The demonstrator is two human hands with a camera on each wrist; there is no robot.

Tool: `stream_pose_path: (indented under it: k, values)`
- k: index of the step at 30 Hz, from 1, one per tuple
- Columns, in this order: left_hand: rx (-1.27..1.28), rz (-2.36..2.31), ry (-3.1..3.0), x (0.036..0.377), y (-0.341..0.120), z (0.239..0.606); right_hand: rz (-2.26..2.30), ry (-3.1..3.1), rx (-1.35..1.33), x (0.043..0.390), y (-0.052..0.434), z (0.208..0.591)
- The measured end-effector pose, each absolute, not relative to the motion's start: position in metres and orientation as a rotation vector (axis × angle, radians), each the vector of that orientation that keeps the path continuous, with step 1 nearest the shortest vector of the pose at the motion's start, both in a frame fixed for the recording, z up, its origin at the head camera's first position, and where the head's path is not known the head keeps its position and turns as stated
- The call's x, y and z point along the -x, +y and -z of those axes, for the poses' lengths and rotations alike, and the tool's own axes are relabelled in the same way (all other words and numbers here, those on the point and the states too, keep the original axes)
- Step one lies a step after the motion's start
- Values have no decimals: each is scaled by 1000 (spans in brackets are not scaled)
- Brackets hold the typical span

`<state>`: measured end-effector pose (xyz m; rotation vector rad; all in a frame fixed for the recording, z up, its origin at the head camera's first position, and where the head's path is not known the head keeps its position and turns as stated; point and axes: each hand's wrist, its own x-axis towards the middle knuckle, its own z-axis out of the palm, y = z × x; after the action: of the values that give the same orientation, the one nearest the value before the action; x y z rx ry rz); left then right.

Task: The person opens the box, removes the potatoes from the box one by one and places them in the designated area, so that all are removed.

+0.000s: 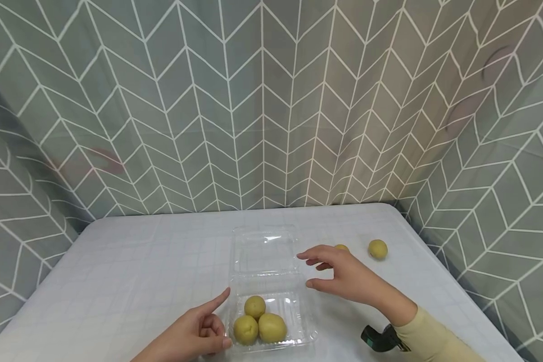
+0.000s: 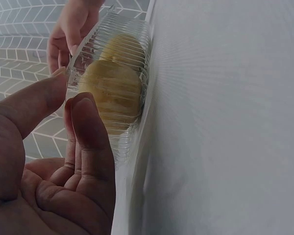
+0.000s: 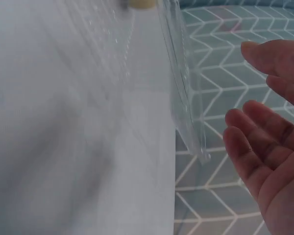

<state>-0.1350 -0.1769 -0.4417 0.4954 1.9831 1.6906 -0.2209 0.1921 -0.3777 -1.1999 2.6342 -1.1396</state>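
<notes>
A clear plastic clamshell container (image 1: 298,322) stands on the table with its lid (image 1: 264,251) folded back flat, away from me. Three round yellow potatoes (image 1: 272,328) sit together in its left part. My left hand (image 1: 194,329) grips the container's left rim, the thumb at the near corner and the index finger stretched along the side. In the left wrist view, fingertips (image 2: 88,110) meet the rim beside the potatoes. Over the lid's right side hovers my right hand (image 1: 339,274), fingers loosely bent, thumb apart, holding nothing.
On the table's right lies a loose potato (image 1: 377,249); another potato (image 1: 342,247) is mostly hidden behind my right hand. A white cloth covers the table (image 1: 140,261). Patterned curtains (image 1: 262,125) hang along the back and both sides.
</notes>
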Motion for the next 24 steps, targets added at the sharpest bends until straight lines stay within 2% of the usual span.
stream_pose_path:
  k: [7, 24]
  values:
    - [-463, -1688, 1974, 134, -177, 442, 1156, 2552, 1331, 215, 176, 384]
    - [-459, -1696, 1977, 134, -176, 442, 1069, 2359, 1332, 211, 152, 394]
